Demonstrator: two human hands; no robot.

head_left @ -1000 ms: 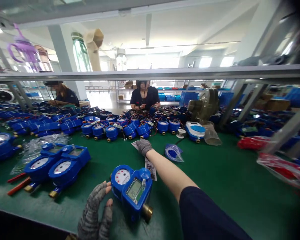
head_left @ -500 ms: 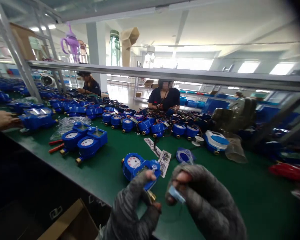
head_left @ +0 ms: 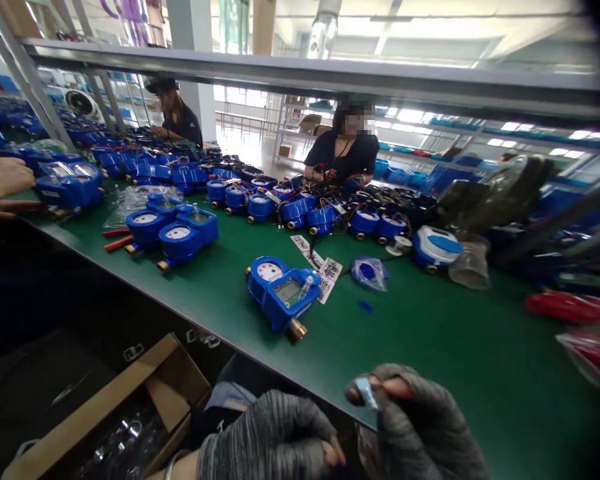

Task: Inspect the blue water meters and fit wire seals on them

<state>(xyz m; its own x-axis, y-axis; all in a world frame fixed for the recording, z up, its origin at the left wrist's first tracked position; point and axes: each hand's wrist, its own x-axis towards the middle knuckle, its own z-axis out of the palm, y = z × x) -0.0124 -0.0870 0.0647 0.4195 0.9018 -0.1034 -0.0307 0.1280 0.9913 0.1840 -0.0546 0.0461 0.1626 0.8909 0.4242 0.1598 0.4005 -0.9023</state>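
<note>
My right hand (head_left: 423, 420), in a grey fingerless glove, pinches a small light-blue strip (head_left: 367, 393) over the table's front edge. My left hand (head_left: 275, 437), gloved alike, is below the edge with its fingers curled and fingertips close together. Whatever it may hold is hidden. Beyond both hands a blue water meter (head_left: 289, 295) lies on the green table, with a round white dial, a small grey display and a brass fitting toward me. Neither hand touches it. A printed label sheet (head_left: 330, 279) lies behind it, and a small dark-blue piece (head_left: 365, 306) lies to its right.
Two more water meters (head_left: 177, 233) stand left, beside red-handled tool grips (head_left: 119, 245). A row of blue meters (head_left: 260, 207) runs across the back. A bagged blue ring (head_left: 370, 271) lies right. A cardboard box (head_left: 130, 400) is below the edge. A co-worker's hand (head_left: 5, 180) is far left.
My left hand has left the water meter and dropped below the table edge. My right hand has come back toward me with the light-blue strip. The view has tilted down.
</note>
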